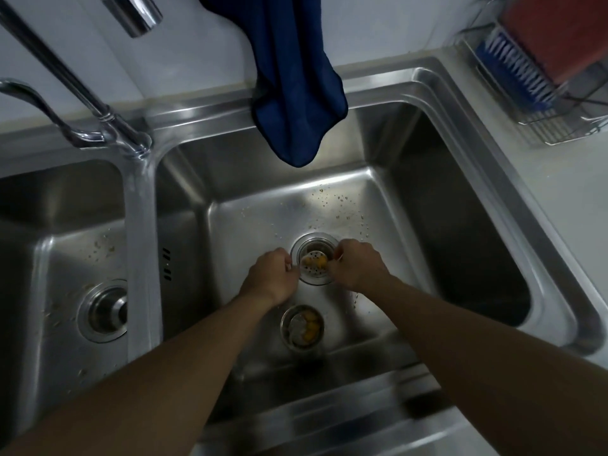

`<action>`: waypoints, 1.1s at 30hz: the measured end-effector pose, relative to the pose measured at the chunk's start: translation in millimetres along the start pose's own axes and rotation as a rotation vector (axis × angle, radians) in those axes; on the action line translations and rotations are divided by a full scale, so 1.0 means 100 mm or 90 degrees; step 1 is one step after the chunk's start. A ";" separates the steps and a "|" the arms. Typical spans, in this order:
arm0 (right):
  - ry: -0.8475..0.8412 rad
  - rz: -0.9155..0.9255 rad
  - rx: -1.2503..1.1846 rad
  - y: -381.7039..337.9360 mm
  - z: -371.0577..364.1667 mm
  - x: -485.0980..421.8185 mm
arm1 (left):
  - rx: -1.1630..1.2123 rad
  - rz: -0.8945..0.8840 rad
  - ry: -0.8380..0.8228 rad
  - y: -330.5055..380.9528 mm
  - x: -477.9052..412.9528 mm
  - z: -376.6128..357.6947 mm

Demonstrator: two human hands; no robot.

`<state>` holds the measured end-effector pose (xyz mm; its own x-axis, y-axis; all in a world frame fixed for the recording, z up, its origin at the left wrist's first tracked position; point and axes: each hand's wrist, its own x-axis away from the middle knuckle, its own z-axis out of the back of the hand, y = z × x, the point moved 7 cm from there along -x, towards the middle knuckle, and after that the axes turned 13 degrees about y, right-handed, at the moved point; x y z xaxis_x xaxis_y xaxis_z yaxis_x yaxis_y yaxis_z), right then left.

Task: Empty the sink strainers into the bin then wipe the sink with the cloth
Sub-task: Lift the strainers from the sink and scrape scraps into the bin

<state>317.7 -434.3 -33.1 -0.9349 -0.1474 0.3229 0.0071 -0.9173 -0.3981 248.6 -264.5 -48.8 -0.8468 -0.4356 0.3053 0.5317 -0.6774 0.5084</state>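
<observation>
In the right basin of the steel double sink (437, 103), a round metal strainer (315, 263) with yellow food scraps sits in the drain. My left hand (271, 278) pinches its left rim and my right hand (357, 266) pinches its right rim. A second strainer (302, 328) holding yellow and pale scraps stands loose on the basin floor, just nearer to me than the drain. A dark blue cloth (292, 77) hangs over the sink's back edge. No bin is in view.
Crumbs are scattered on both basin floors. The left basin has an open drain (105, 311). A chrome faucet (98, 110) stands on the divider at the back left. At the back right, a wire rack (539, 93) holds a blue brush and a red item.
</observation>
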 end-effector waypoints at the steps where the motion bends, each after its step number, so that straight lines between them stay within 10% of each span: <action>1: 0.021 0.001 0.005 0.00 -0.01 -0.04 | -0.001 0.000 0.003 0.03 -0.04 -0.04; 15: 0.076 -0.005 0.080 0.08 -0.25 -0.21 | -0.108 -0.026 0.006 0.18 -0.28 -0.33; 33: 0.049 -0.034 -0.161 0.05 -0.06 -0.08 | 0.116 0.070 0.002 0.14 -0.16 -0.13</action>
<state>322.8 -435.5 -42.2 -0.9559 -0.0636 0.2867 -0.1228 -0.8003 -0.5869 269.9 -274.7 -56.5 -0.7834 -0.5035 0.3644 0.6095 -0.5077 0.6089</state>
